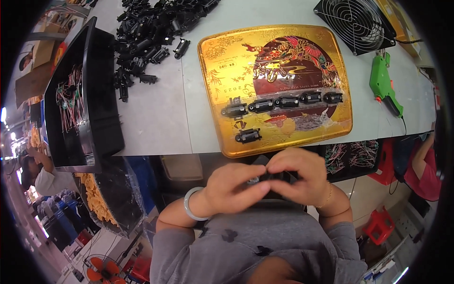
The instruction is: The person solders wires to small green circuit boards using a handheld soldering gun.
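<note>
My left hand (232,188) and my right hand (301,176) meet just off the table's near edge, in front of my body. Thumbs and fingertips of both close around a small black plastic part (267,176), mostly hidden by the fingers. Beyond them lies a gold decorated tin lid (215,87) with a dark round picture. Several black plastic housings (287,102) stand in a row across it, and one more housing (248,136) sits nearer to me. Clear, glue-like residue shows around the row.
A heap of black housings (142,35) covers the table's far left. Left of it stands a black bin (101,94) with wired small boards (71,102). A green glue gun (384,83) and a black fan (353,21) lie at right. Another wire tray (352,158) sits below the edge.
</note>
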`<state>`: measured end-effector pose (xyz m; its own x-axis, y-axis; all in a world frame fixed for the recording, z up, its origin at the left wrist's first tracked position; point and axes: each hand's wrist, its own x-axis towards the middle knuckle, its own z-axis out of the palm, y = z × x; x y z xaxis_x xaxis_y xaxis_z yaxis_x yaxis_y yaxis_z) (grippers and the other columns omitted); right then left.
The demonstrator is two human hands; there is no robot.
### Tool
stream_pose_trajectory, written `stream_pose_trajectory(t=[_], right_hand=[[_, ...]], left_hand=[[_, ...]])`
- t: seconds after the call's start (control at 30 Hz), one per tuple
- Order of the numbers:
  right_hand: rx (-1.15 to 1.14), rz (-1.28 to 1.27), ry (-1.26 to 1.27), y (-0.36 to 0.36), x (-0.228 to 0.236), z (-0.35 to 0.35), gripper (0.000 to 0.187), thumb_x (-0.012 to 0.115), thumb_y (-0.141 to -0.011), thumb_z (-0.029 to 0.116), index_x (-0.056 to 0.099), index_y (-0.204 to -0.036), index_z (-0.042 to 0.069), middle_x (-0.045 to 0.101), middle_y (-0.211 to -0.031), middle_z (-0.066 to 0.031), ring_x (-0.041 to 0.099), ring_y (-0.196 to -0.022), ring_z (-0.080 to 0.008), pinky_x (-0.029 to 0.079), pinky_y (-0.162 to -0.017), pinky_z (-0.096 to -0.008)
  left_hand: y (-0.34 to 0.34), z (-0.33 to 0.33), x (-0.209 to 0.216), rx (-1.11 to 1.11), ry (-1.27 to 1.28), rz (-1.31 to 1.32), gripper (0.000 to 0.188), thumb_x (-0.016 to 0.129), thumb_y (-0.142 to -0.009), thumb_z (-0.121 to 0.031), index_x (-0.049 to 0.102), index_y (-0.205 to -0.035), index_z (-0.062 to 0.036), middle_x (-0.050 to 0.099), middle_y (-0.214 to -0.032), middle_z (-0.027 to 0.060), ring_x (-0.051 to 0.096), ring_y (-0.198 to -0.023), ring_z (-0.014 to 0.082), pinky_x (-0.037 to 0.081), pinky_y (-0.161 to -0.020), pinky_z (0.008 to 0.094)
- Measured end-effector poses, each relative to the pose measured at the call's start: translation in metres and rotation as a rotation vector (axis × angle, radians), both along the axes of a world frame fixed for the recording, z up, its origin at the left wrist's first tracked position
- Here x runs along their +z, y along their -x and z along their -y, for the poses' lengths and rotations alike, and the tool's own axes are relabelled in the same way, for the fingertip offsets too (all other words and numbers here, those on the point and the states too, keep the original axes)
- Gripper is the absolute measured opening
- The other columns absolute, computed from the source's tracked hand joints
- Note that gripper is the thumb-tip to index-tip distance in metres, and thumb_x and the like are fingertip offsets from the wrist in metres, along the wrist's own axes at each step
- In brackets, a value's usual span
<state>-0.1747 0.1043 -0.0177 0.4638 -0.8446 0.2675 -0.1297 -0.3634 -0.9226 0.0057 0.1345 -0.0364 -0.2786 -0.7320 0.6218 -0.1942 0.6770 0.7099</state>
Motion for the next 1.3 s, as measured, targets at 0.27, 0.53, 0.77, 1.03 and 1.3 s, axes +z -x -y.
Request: stream_pose_trajectory(t=[0.27,0.53,0.77,1.03,1.3], right_hand=[[-0.037,-0.424,0.296,0.007,0.007,0.036,0.029,0.069,-0.065,0.004,0.056,-0.091,0.004,0.057,-0.086,-0.008,0.056,-0.079,-0.0259,0.046,-0.07,-0.0344],[0.053,-0.497,0.397,0.003,0.001,0.044,0.031,0.066,-0.063,0.007,0.056,-0.093,0.005,0.052,-0.091,-0.0064,0.05,-0.088,-0.0238,0.04,-0.077,-0.035],[0.077,-0.553,0.436,0.004,0.003,0.047,0.029,0.064,-0.065,0.011,0.057,-0.093,0.005,0.052,-0.091,-0.0052,0.05,-0.087,-0.0219,0.038,-0.074,-0.0327],[0.098,-0.631,0.481,0.002,0.008,0.049,0.028,0.062,-0.066,0.012,0.059,-0.093,0.005,0.053,-0.092,-0.0043,0.05,-0.085,-0.0199,0.037,-0.072,-0.0315],[0.008,-0.569,0.445,0.003,0.005,0.045,0.034,0.066,-0.062,0.011,0.06,-0.096,0.005,0.054,-0.089,-0.0024,0.05,-0.083,-0.0195,0.038,-0.071,-0.0323]], left_hand=[[-0.013,0.006,-0.005,0.259,-0.085,0.033,0.058,0.08,-0.059,-0.006,0.05,-0.108,-0.0047,0.058,-0.087,0.0114,0.056,-0.07,0.0235,0.046,-0.058,0.0285],[-0.02,0.006,-0.008,0.282,-0.171,-0.019,0.057,0.079,-0.061,-0.004,0.049,-0.11,-0.0038,0.056,-0.094,0.0109,0.056,-0.074,0.0182,0.047,-0.061,0.0255],[-0.021,0.009,-0.009,0.27,-0.186,-0.024,0.056,0.079,-0.062,-0.004,0.049,-0.11,-0.0026,0.055,-0.096,0.0112,0.056,-0.074,0.0177,0.048,-0.062,0.0249],[-0.021,0.008,-0.011,0.269,-0.197,-0.036,0.057,0.079,-0.062,-0.005,0.048,-0.11,-0.0022,0.054,-0.096,0.0114,0.056,-0.073,0.0172,0.049,-0.062,0.0248],[-0.016,0.006,-0.009,0.191,-0.213,-0.1,0.061,0.078,-0.063,-0.006,0.045,-0.115,-0.003,0.057,-0.101,0.0154,0.06,-0.079,0.0204,0.05,-0.065,0.0263]])
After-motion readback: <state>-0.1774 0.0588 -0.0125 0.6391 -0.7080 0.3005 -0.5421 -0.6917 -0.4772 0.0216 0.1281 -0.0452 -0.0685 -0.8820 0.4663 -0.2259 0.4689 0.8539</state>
